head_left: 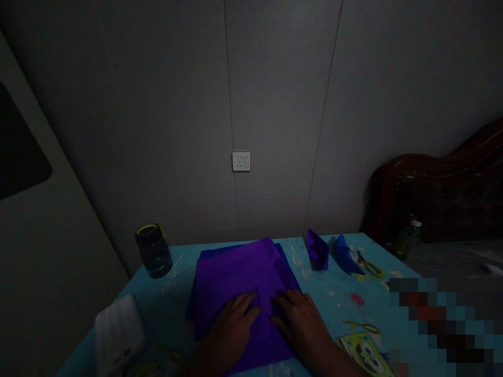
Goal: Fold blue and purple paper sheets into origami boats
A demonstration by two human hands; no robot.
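A sheet of purple paper lies over blue paper on the table in front of me. My left hand rests low on the purple paper, its fingers together and the thumb close below them. A thin raised edge or fold of purple paper shows at its fingertips. My right hand lies opposite, fingers bent and pressed to the purple paper near its right edge. A short gap of purple separates both hands. Purple on purple in dim light blurs what exactly is pinched.
A folded purple paper shape, a folded blue one and scissors with a yellow-green handle lie at the back right. At the left stand a dark cup and a white packet. A wall with a socket rises behind the table.
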